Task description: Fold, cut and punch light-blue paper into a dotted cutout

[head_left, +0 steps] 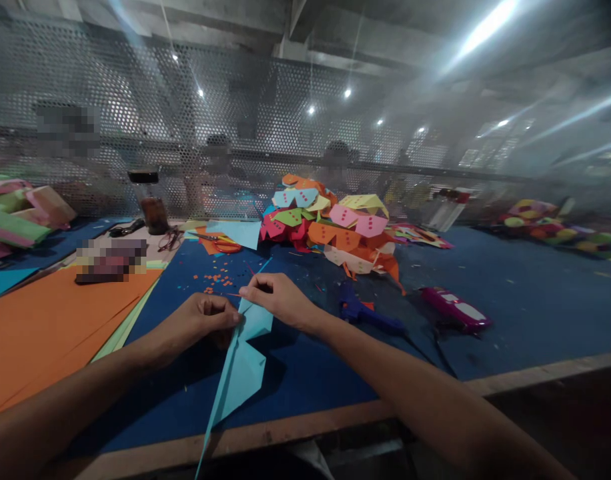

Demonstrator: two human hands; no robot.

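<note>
A light blue paper cut-out [240, 377] with a zigzag edge and a long narrow strip along one side is held between both hands over the blue tabletop. My left hand [205, 320] pinches its strip side near the middle. Higher up, my right hand [280, 297] is closed on the far end of the same paper, thumb and finger together. The near tip of the strip hangs past the table's front edge. Orange paper bits [215, 280] lie scattered just beyond my hands.
Finished-looking coloured paper pieces [345, 227] are heaped behind. To the right lie a blue glue gun [370, 313] and a purple device [455, 310]. Orange sheets [50, 327], a phone [113, 260], scissors [215, 239] and a drink jar [153, 207] are leftward. A perforated metal screen [265, 127] stands behind.
</note>
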